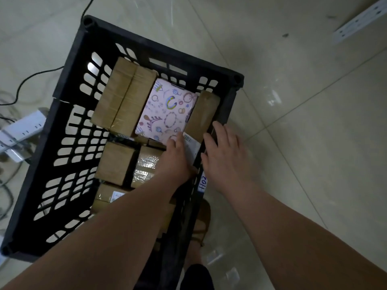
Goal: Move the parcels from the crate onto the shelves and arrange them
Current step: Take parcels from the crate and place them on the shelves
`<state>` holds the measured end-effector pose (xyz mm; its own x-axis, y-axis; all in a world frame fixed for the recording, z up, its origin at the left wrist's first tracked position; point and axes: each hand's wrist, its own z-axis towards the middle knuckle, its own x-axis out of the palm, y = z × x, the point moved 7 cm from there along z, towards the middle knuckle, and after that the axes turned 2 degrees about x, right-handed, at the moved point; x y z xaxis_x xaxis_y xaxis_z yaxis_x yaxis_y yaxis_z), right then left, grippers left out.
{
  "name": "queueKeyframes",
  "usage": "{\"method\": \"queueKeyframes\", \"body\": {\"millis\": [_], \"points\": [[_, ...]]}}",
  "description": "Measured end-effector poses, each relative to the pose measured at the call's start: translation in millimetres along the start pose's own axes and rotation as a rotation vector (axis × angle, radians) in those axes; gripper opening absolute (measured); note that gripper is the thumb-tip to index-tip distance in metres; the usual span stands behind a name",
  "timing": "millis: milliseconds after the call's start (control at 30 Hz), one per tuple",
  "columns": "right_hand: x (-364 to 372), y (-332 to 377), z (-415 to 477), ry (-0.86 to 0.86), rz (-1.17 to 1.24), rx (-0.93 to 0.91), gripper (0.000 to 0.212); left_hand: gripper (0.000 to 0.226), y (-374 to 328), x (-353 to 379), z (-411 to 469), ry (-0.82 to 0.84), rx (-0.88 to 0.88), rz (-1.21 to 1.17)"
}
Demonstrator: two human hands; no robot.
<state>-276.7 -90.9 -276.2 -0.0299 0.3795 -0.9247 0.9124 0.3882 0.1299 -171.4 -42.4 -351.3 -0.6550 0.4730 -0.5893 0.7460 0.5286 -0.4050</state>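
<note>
The crate stood on the floor with brown parcels inside. The left hand lay on a white-labelled parcel beside the crate's right wall, touching the patterned parcel; whether its fingers gripped it or only touched it, I cannot tell. The right hand, fingers straight and spread, rested at the right rim. To lift well, I think the fingers should go under the parcel's edge and draw it straight up, the right hand steadying the crate

The pale tiled floor bears the black crate, a white power strip and loose cables.
</note>
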Motion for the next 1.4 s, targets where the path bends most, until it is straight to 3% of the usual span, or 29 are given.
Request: {"method": "queueKeyframes", "body": {"millis": [67, 300, 500, 700, 867, 1033, 1167, 1400], "points": [[-0.7, -0.8, -0.6, 0.012, 0.006, -0.006, 0.044, 0.11, 5.3, -4.3, 1.3, -0.048, -0.018, -0.057], [-17.5, 2.6, -8.6, 0.142, -0.027, -0.002, 0.051, 0.063, 10.5, -36.0, -13.3, -0.14, -0.03, -0.126], [-50.8, 13.4, -17.9, 0.148, 0.119, 0.115, 0.053, 0.052, 1.3, -85.8, -52.9, -0.18, -0.003, -0.165], [-92.1, 27.7, -29.3, 0.161, 0.318, 0.238, 0.056, 0.026, -6.7, -135.6, -112.6, -0.16, 0.027, -0.637], [-136.6, 44.9, -45.1, 0.18, 0.582, 0.355, 0.062, 0.032, -1.9, -176.2, -163.9, -0.093, -0.047, -0.965], [-191.5, 74.8, -62.0, 0.145, 0.952, 0.425, 0.057, 0.048, -12.4, -221.6, -211.4, 0.024, 0.027, -1.19], [-235.3, 96.3, -76.0, 0.124, 1.236, 0.496, 0.058, 0.072, -20.8, -249.5, -242.7, 0.107, 0.027, -1.233], [-305.0, 117.8, -117.8, 0.013, 1.549, 0.574, 0.063, 0.067, -54.9, -302.6, -305.3, 0.147, 0.125, -1.149]]}}
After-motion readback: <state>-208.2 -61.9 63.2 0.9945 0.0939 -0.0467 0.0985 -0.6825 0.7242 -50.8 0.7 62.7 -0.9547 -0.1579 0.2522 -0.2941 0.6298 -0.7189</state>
